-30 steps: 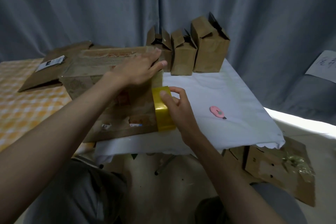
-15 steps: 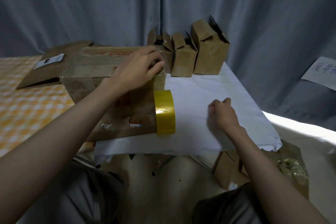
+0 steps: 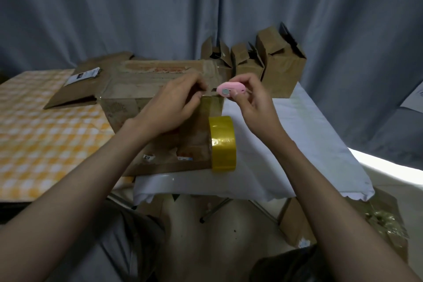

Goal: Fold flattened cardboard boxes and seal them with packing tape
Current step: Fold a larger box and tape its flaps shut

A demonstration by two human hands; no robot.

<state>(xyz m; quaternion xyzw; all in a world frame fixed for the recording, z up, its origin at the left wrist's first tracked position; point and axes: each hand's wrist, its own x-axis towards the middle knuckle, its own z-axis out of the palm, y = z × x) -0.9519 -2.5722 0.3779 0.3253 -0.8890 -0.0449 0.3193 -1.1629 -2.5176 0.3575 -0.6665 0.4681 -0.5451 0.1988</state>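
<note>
Head view: right hand (image 3: 249,103) pinches the pink cutter (image 3: 230,90) at the big box's (image 3: 146,89) top corner, left hand (image 3: 174,105) pinches the tape strip there. Tape roll (image 3: 223,143) stands just below that corner. Cutting step, I'd say; next comes slicing the strip cleanly.

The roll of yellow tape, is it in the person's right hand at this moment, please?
No, the roll of yellow tape stands on the table against the cardboard box, while the right hand holds a pink cutter.
</note>
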